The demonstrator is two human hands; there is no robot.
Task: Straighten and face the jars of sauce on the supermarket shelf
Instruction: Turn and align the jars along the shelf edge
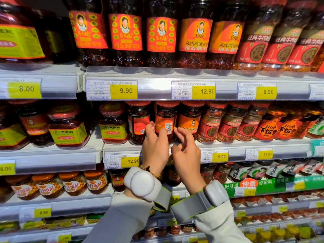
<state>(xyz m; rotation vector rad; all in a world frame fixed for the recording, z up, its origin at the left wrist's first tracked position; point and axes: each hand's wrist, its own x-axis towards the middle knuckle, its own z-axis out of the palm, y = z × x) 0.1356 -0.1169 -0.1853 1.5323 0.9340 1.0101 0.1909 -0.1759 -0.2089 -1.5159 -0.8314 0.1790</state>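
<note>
Middle shelf | jar at 12 o'clock shows barcode, so we turn it | left hand grips it | right hand loose, holding nothing

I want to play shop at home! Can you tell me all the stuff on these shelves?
Tall jars: nine or so, dark sauce with red or orange labels, top shelf.
Small jars: many, red lids, middle shelf.
Turned jar: one, orange label with barcode facing out, middle shelf between the hands.
Yellow-label jars: a few, middle shelf, left.
Orange-lid jars: several, lower shelf, left.
Price tags: many, yellow, along shelf edges.
Left hand: fingers on the turned jar, white wrist device.
Right hand: fingers loosely curled beside that jar, grey wrist device.
</note>
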